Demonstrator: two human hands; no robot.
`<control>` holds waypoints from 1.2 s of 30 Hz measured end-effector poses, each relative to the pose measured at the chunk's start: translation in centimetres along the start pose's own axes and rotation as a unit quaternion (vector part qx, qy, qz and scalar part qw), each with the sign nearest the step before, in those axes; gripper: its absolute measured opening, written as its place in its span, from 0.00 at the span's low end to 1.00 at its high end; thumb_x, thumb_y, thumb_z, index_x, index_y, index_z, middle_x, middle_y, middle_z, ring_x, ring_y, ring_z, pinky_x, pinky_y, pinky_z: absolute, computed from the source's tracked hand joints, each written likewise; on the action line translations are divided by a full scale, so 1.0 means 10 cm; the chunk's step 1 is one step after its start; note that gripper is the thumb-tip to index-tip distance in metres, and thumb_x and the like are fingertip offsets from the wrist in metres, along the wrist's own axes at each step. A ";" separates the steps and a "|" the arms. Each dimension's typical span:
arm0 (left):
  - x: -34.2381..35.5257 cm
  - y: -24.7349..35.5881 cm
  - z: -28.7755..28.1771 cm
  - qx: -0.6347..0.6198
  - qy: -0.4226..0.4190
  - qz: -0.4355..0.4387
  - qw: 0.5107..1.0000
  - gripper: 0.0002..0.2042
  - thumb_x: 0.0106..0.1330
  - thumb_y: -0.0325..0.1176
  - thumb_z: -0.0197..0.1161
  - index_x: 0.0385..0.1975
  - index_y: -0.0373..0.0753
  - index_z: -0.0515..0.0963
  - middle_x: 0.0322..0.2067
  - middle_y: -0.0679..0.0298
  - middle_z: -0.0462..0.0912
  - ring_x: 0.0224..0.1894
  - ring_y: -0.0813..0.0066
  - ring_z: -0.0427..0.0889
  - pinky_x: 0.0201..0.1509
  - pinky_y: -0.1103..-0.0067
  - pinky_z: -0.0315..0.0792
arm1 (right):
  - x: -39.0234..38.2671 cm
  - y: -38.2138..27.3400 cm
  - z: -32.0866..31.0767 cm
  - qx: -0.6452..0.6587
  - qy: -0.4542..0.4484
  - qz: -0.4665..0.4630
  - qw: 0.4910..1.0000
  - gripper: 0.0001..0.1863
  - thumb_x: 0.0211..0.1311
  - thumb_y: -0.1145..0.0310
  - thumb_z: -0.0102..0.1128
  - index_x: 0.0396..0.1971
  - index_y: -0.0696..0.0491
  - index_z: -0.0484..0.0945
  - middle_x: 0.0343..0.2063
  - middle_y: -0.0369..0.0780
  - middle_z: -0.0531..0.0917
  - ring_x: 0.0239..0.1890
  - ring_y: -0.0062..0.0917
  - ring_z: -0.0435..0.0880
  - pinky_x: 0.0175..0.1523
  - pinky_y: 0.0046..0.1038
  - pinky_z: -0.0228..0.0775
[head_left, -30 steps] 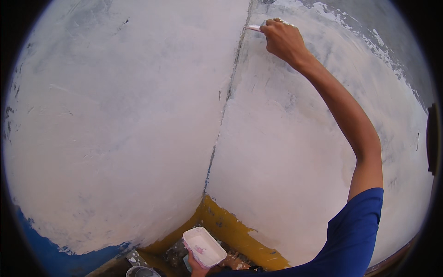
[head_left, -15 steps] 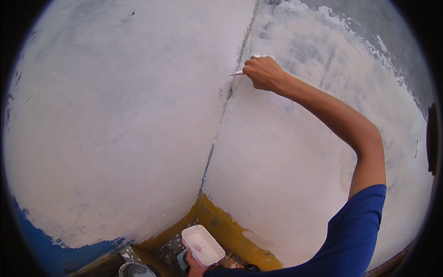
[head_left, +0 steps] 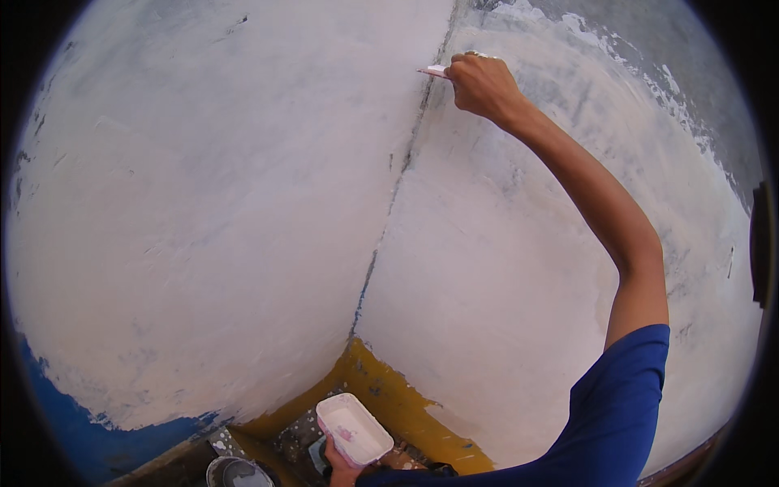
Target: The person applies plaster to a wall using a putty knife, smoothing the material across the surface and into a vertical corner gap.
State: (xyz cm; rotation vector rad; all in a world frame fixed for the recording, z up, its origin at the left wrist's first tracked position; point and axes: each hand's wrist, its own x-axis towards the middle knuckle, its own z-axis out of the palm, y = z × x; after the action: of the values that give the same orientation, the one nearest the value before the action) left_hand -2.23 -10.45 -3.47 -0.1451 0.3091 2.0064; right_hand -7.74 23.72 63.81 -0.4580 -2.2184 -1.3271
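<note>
My right hand (head_left: 484, 86) is raised high against the inner corner of two walls. It is closed around a putty knife (head_left: 436, 72), whose thin edge points left with white putty on it. The blade lies at the dark corner seam (head_left: 395, 188); whether it touches the wall I cannot tell. Low down, my left hand (head_left: 341, 466) grips a white rectangular tub (head_left: 372, 420) by its near left side. Its inside is pale, with pinkish smears.
White-coated walls, left (head_left: 203, 211) and right (head_left: 495, 268), meet at the seam. Below are a yellow painted band (head_left: 385, 388) and a blue patch (head_left: 89, 442). A bucket (head_left: 235, 472) stands at the bottom left. Bare grey wall (head_left: 665, 40) shows at upper right.
My right hand has moved up along the corner and slightly right with the putty knife. The left hand and tub have hardly shifted.
</note>
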 end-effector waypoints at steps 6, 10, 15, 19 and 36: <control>-0.06 0.00 0.20 0.015 -0.022 -0.013 1.000 0.33 0.68 0.59 0.48 0.68 0.46 0.59 0.63 0.56 0.69 0.62 0.47 0.69 0.64 0.46 0.63 | 0.32 0.94 -0.09 -0.161 0.127 0.025 0.979 0.11 0.55 0.78 0.56 0.36 0.55 0.84 0.37 0.40 0.84 0.38 0.37 0.86 0.37 0.38 0.82; -0.01 -0.02 0.07 0.022 -0.001 -0.007 1.000 0.33 0.68 0.59 0.47 0.68 0.46 0.59 0.63 0.56 0.68 0.63 0.47 0.69 0.64 0.46 0.63 | 0.12 0.20 0.20 -0.100 0.046 -0.059 0.992 0.05 0.49 0.80 0.58 0.25 0.60 0.82 0.34 0.43 0.83 0.44 0.37 0.84 0.41 0.36 0.81; -0.01 -0.07 0.09 0.000 -0.014 -0.047 0.999 0.33 0.68 0.59 0.47 0.68 0.46 0.59 0.63 0.56 0.67 0.63 0.46 0.68 0.64 0.46 0.63 | -0.09 0.19 0.35 -0.143 0.097 -0.057 0.983 0.04 0.50 0.76 0.59 0.25 0.59 0.82 0.33 0.41 0.80 0.38 0.31 0.83 0.42 0.33 0.78; -0.01 -0.04 0.14 0.038 -0.016 -0.037 0.998 0.34 0.67 0.60 0.47 0.68 0.47 0.59 0.63 0.56 0.67 0.63 0.45 0.68 0.64 0.46 0.63 | -0.34 0.12 0.53 -0.198 0.078 -0.086 0.973 0.07 0.50 0.74 0.60 0.28 0.60 0.83 0.35 0.40 0.78 0.36 0.27 0.82 0.44 0.33 0.76; -0.02 -0.09 0.11 0.005 -0.026 -0.045 0.999 0.34 0.66 0.60 0.48 0.68 0.46 0.59 0.63 0.54 0.68 0.63 0.45 0.68 0.65 0.45 0.62 | -0.16 0.15 0.15 -0.098 0.065 -0.009 0.993 0.05 0.53 0.75 0.58 0.25 0.58 0.83 0.31 0.46 0.82 0.33 0.38 0.85 0.35 0.37 0.79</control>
State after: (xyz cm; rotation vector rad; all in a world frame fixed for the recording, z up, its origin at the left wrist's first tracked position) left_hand -1.35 -9.91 -2.46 -0.0977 0.2740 1.9164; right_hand -6.05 25.70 63.39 -0.4084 -2.0008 -1.5463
